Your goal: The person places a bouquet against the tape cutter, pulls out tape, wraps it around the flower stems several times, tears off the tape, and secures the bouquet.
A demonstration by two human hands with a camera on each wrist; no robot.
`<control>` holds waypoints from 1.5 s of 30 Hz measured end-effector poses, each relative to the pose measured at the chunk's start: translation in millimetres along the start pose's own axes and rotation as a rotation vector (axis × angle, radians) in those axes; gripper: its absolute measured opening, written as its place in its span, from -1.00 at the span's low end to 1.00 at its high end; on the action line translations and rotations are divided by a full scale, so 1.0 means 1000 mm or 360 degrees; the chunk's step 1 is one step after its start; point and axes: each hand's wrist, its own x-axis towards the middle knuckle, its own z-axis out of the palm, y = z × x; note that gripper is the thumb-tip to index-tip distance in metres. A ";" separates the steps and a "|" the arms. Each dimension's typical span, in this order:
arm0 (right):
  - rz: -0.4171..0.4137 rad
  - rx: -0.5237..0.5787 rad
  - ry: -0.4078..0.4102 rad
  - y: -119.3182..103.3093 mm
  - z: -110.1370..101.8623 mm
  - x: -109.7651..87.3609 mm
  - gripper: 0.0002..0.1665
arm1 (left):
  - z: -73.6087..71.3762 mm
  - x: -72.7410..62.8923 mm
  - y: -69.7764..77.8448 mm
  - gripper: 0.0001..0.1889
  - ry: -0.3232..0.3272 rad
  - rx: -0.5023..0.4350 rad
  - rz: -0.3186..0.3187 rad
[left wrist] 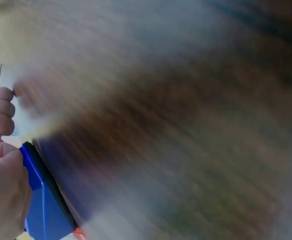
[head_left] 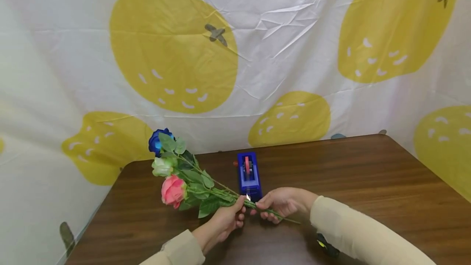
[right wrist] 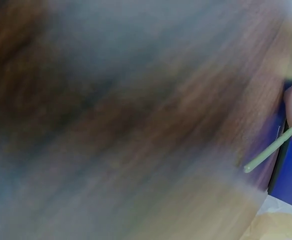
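Three artificial roses are bunched together in the head view: a blue rose (head_left: 156, 144), a whitish-green rose (head_left: 163, 167) and a pink rose (head_left: 173, 191). Their green stems (head_left: 270, 211) slant down to the right over the table. My left hand (head_left: 225, 221) grips the stems just below the leaves, thumb on top. Close beside it, my right hand (head_left: 283, 204) pinches the lower stems, and one stem end (right wrist: 259, 161) sticks out past it. A shiny bit of clear tape (head_left: 248, 197) shows at the stems between the hands. Just behind stands a blue tape dispenser (head_left: 242, 174).
The brown wooden table (head_left: 331, 167) reaches back to a white cloth (head_left: 279, 64) printed with yellow lemons. A black item with a yellow mark (head_left: 326, 245) is partly hidden under the right sleeve (head_left: 349, 226). A pink-cored tape roll (head_left: 247, 164) sits in the dispenser.
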 end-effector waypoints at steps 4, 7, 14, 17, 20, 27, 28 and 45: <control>-0.0022 -0.0017 0.0045 0.000 0.000 0.001 -0.75 | 0.000 0.000 0.000 -0.57 -0.0030 0.0030 0.0010; -0.0048 -0.0026 0.0067 0.000 0.001 0.001 -0.74 | 0.001 -0.001 0.001 -0.51 -0.0043 0.0041 0.0009; -0.0135 -0.0066 0.0145 0.003 0.006 -0.002 -0.75 | 0.005 -0.002 -0.001 -0.58 0.0009 -0.0013 -0.0017; -0.0166 -0.0098 0.0185 0.005 0.009 -0.005 -0.75 | 0.007 -0.004 -0.002 -0.64 0.0066 -0.0011 -0.0045; -0.0209 -0.0123 0.0241 0.007 0.013 -0.007 -0.76 | 0.011 -0.006 -0.003 -0.64 0.0097 0.0003 -0.0055; -0.0452 -0.0311 0.0484 0.013 0.022 -0.012 -0.77 | 0.017 -0.008 -0.004 -0.67 0.0079 -0.0008 -0.0052; -0.0489 -0.0363 0.0535 0.013 0.023 -0.012 -0.74 | 0.017 -0.008 -0.005 -0.68 0.0070 -0.0014 -0.0058; -0.1055 -0.1306 0.1238 0.013 0.046 -0.011 -0.87 | 0.031 -0.004 0.000 -0.63 0.0139 -0.0247 -0.0067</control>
